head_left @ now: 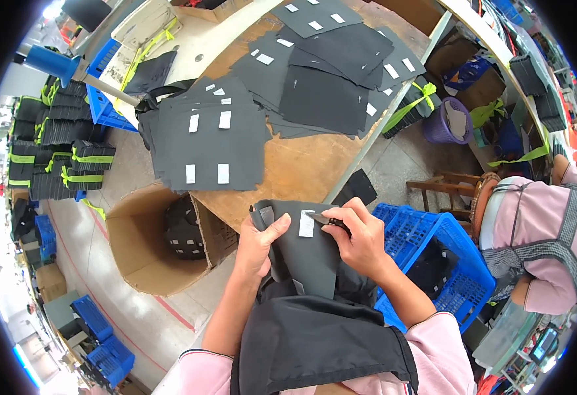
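A dark grey fabric panel [315, 260] is held up over my lap, its lower part falling against my black apron [302, 329]. My left hand [259, 241] is closed on the panel's left edge, which is folded over, with the thumb on top. A white rectangular label [307, 224] lies on the panel's face. In my right hand [357, 238] is a pair of small black-handled thread snips [334, 224]. Their pointed metal tip rests at the label's upper right corner.
Stacked grey panels [206, 145] with white labels lie on the wooden table [308, 164] ahead. A cardboard box [130, 243] stands left, and a blue crate [460, 296] right. A person in pink [532, 230] sits farther right. Tied bundles [58, 145] are piled far left.
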`<state>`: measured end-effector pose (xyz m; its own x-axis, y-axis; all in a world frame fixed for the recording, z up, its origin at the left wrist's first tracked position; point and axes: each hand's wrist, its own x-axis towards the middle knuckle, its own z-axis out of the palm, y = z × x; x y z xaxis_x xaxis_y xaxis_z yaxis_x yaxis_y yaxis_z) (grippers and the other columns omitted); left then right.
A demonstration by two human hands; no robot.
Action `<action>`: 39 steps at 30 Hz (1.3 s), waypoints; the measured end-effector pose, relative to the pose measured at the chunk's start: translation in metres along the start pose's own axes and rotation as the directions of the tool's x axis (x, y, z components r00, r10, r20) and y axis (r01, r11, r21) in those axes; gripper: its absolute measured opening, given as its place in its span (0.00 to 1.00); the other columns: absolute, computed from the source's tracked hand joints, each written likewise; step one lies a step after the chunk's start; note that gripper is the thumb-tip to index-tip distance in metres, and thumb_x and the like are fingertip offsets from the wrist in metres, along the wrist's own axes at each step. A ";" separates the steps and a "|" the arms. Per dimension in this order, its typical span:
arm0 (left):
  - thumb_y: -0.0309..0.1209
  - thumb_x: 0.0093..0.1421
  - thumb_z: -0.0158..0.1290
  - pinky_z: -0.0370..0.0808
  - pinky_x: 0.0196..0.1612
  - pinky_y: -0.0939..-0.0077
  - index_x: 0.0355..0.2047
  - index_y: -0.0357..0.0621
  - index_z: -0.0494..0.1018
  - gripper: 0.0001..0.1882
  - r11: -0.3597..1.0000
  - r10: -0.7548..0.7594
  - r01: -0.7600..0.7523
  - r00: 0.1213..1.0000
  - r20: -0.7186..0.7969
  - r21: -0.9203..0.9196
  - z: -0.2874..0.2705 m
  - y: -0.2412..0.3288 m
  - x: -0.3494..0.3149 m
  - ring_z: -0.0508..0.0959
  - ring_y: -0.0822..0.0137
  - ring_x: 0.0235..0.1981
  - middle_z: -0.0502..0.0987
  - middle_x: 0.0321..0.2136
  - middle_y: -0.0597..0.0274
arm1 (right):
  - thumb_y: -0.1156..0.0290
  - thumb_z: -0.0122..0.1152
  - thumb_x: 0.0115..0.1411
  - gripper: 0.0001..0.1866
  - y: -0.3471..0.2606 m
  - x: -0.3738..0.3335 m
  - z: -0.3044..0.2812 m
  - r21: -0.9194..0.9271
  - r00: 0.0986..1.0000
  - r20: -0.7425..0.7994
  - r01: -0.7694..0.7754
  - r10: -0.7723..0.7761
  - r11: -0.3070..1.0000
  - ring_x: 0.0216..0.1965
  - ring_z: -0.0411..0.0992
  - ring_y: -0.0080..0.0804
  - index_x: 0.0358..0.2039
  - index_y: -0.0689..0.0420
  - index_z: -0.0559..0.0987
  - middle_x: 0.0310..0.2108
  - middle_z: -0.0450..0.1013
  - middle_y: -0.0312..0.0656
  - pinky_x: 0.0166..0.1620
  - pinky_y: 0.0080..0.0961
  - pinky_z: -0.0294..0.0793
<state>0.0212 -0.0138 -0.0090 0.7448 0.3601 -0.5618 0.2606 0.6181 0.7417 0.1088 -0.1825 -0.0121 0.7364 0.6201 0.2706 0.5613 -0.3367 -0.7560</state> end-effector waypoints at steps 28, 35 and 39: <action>0.27 0.50 0.62 0.72 0.38 0.78 0.35 0.37 0.71 0.14 0.998 0.037 -0.039 0.999 0.025 0.052 -0.008 0.019 -0.009 0.74 0.73 0.31 0.75 0.30 0.65 | 0.77 0.67 0.40 0.16 -0.020 0.027 0.009 0.042 0.977 -0.050 0.210 -0.208 0.977 0.23 0.70 0.36 0.34 0.56 0.77 0.26 0.69 0.40 0.25 0.27 0.69; 0.28 0.47 0.64 0.70 0.35 0.81 0.31 0.39 0.71 0.14 0.995 0.066 -0.070 0.996 0.051 0.077 -0.005 0.023 -0.014 0.73 0.77 0.29 0.74 0.28 0.66 | 0.77 0.68 0.40 0.17 -0.019 0.028 0.011 -0.024 0.973 0.040 0.227 -0.226 0.974 0.23 0.68 0.36 0.34 0.57 0.77 0.25 0.69 0.41 0.24 0.28 0.69; 0.27 0.46 0.64 0.70 0.35 0.82 0.30 0.39 0.72 0.13 0.995 0.042 -0.050 0.996 0.080 0.091 -0.010 0.023 -0.013 0.73 0.76 0.29 0.74 0.27 0.66 | 0.75 0.67 0.40 0.16 -0.020 0.025 0.012 -0.085 0.958 -0.029 0.282 -0.286 0.956 0.21 0.67 0.32 0.33 0.57 0.77 0.25 0.69 0.37 0.23 0.25 0.64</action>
<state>0.0116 0.0024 0.0119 0.8017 0.3292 -0.4990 0.2783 0.5332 0.7989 0.1111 -0.1515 0.0026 0.5562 0.6694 0.4925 0.7763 -0.2071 -0.5953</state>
